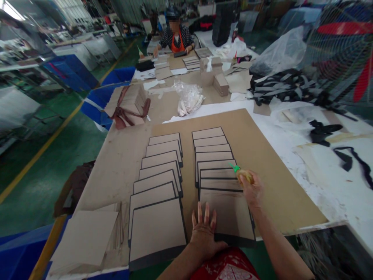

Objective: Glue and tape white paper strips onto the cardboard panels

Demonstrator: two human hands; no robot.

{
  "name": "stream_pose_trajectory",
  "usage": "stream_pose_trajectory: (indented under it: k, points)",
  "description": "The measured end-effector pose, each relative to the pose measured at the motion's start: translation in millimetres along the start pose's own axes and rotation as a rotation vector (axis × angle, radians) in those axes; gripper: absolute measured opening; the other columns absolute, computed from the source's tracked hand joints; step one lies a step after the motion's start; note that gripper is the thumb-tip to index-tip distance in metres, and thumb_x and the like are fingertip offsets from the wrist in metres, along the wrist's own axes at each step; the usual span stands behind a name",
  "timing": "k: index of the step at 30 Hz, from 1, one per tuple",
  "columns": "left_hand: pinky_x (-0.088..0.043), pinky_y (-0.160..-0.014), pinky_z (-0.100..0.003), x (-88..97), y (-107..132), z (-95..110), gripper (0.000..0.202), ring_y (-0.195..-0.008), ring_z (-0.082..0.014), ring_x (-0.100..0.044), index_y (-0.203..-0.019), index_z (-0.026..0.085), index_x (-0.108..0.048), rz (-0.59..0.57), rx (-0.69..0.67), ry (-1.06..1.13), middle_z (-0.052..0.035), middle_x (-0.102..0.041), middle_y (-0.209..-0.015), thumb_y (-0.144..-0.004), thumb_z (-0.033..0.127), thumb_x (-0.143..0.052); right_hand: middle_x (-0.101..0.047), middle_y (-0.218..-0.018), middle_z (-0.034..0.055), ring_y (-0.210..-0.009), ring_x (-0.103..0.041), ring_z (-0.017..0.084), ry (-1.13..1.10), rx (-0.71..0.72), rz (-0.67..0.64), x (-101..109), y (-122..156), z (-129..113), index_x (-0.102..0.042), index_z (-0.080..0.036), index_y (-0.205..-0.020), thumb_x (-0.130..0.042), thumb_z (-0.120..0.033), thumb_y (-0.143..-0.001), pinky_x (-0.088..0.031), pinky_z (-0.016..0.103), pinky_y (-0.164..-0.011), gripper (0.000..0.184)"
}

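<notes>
My right hand [252, 190] is wrapped round a yellowish glue bottle [245, 177] with a green nozzle that points left, over the right-hand row of overlapping cardboard panels [221, 210] edged in black. Fingers spread, my left hand [204, 233] lies at the lower left edge of the nearest panel in that row. A second row of black-edged panels [159, 225] overlaps in the same way to the left. Both rows rest on a large brown board [274, 194]. Faint wet-looking streaks show across the nearest right-hand panel.
Plain cardboard sheets [84, 237] are stacked at the front left. Farther back sit a tied cardboard bundle [128, 103] and a clear plastic bag [188, 95]. Black strips [285, 87] are heaped at right, near a large fan [344, 50]. Another person [175, 39] sits at the far end.
</notes>
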State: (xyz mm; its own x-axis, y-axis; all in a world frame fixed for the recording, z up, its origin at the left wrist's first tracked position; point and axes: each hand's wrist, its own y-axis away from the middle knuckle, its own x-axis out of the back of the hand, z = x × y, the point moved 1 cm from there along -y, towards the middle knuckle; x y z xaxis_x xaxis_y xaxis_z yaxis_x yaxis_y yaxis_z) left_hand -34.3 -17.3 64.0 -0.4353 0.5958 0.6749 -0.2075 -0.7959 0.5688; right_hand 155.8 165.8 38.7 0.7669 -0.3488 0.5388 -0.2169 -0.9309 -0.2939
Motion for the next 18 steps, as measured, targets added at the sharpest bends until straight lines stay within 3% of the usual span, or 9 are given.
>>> stream_pose_trajectory:
  k: [5,18]
  points:
    - [0.010,-0.111,-0.075,2.6,1,1,0.118,-0.144,-0.0467,0.022,-0.158,0.023,-0.012,-0.011,-0.002,0.012,-0.0178,0.012,-0.163,-0.067,0.094,-0.038,-0.067,-0.094,0.0086,-0.086,-0.059,0.024,0.150,0.080,-0.002,10,-25,5,-0.070,-0.019,-0.104,-0.056,-0.048,-0.086,-0.047,0.035,-0.076,0.037]
    - [0.013,-0.110,-0.075,3.3,2,0,0.116,-0.144,-0.0461,0.024,-0.158,0.022,-0.008,-0.018,-0.026,0.063,-0.0179,0.014,-0.162,-0.070,0.091,-0.042,-0.068,-0.093,0.0066,-0.076,-0.059,0.020,0.280,0.188,-0.092,2,-14,-10,-0.071,-0.021,-0.107,-0.054,-0.044,-0.092,-0.042,0.029,-0.066,0.032]
